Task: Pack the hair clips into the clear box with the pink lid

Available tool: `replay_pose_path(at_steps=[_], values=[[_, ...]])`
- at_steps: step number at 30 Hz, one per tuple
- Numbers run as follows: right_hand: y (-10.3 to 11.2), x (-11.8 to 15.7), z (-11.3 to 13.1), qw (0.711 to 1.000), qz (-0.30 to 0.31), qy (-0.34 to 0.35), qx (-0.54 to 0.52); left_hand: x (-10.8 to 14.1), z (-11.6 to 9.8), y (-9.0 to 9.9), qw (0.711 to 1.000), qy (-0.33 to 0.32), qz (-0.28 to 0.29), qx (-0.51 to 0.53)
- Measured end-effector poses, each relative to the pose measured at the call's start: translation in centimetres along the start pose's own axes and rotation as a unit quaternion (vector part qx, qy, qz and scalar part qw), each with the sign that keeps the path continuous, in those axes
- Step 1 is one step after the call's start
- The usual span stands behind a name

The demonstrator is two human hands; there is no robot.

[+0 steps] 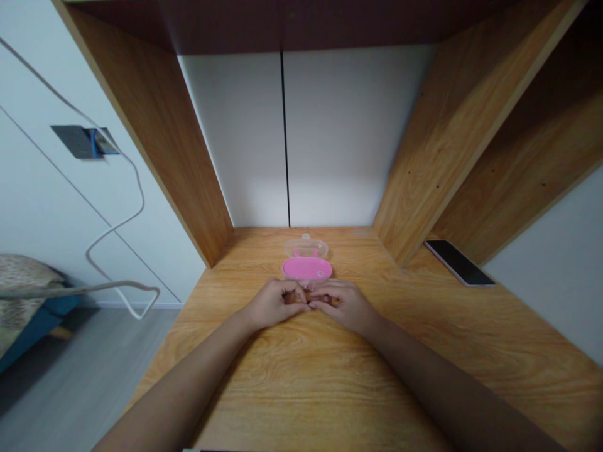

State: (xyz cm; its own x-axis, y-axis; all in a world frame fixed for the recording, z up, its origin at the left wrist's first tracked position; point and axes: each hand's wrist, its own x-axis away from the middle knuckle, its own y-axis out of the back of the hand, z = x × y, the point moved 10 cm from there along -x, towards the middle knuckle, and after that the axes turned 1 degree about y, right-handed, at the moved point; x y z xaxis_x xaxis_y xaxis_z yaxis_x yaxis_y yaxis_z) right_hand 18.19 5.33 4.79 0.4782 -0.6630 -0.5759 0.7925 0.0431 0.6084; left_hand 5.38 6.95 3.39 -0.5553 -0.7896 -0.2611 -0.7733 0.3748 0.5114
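My left hand [279,304] and my right hand [343,305] meet at the middle of the wooden desk, fingertips almost touching. Thumb and fingers of each are curled into a pinch. Whatever sits between them is too small and too covered by the fingers to name. Just beyond the fingers lies an oval pink case [304,268] with a small ring mark at its right end. Its clear plastic lid [306,247] is flipped back toward the rear panel, with pink pieces showing along the hinge side.
A dark-screened phone [459,263] lies on the desk at the right, beside an upright wooden panel [452,125]. Another wooden panel [155,125] stands at the left. A pale cable [136,169] hangs by a wall socket [85,142]. Behind the case rises a white back panel [330,138].
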Motion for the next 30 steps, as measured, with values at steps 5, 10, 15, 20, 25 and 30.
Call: replay_pose_path(at_steps=[5, 10, 15, 20, 25, 30], values=[[-0.5, 0.1, 0.4, 0.999, 0.032, 0.019, 0.013, 0.0, 0.2, 0.0, 1.0, -0.003, -0.005, -0.02], [-0.4, 0.2, 0.2, 0.999, 0.024, 0.005, 0.025, 0.1, -0.4, 0.5, 0.999, -0.014, -0.031, -0.009], [-0.3, 0.2, 0.2, 1.0, 0.018, -0.002, 0.007, 0.1, -0.7, 0.8, 0.998, -0.021, -0.048, 0.025], [0.1, 0.2, 0.6, 1.0, 0.008, -0.004, -0.01, 0.0, -0.8, 0.8, 0.999, -0.018, -0.046, 0.01], [0.2, -0.1, 1.0, 1.0, 0.007, -0.004, -0.021, -0.1, -1.2, 0.5, 0.999, -0.031, -0.018, -0.017], [0.3, -0.1, 1.2, 1.0, 0.001, 0.0, -0.018, 0.0, -1.5, 0.7, 0.998, -0.037, -0.028, -0.041]])
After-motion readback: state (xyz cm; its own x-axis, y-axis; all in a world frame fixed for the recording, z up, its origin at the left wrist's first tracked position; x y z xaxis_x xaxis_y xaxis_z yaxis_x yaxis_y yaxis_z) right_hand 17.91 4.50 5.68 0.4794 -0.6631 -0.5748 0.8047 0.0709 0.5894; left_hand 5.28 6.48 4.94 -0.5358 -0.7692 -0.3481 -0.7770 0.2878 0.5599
